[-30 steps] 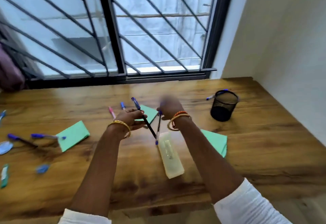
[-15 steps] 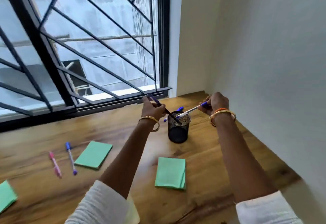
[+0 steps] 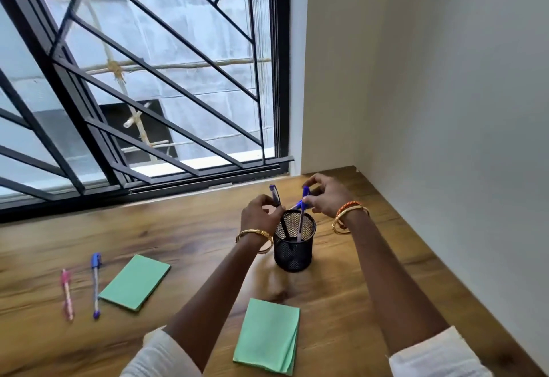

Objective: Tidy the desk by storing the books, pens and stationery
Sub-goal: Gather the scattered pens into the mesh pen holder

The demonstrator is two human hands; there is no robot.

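Over the black mesh metal pen cup (image 3: 293,246) on the wooden tabletop (image 3: 190,237), the left hand (image 3: 259,215) grasps a dark pen (image 3: 276,198); the right hand (image 3: 326,198), fingers spread, has released a blue-capped pen (image 3: 303,213) standing inside.

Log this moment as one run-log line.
step: pens into mesh cup | left hand: holding dark pen in cup | right hand: open at blue pen | loose: two pens, two green pads

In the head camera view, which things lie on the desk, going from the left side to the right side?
Pink pen → blue pen → green notepad → second green notepad → black mesh pen holder.
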